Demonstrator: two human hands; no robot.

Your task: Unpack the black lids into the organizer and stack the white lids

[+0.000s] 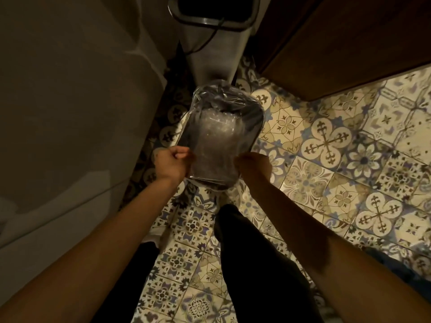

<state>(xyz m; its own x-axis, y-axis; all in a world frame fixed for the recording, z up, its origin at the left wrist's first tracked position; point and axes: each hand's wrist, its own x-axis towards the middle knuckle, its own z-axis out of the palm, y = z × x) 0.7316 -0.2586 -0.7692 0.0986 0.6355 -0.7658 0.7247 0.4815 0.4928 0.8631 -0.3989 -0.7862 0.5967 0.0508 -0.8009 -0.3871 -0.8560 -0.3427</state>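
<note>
Dim, warm indoor light. The patterned tile floor (pixel 338 145) is brightest at right; the left side sits in deep shadow. Glare streaks the clear plastic wrapping (pixel 219 134). Wide-angle distortion bends the edges; details look soft.

Both bare forearms are extended forward and down, converging from the lower corners toward the middle of the view. The left hand (pixel 172 163) is held at about ten o'clock from the right hand (pixel 254 167), its fingers curled closed in a pinch. The right hand is likewise clenched, knuckles up. Dark-clad legs are seen at six o'clock.
</note>
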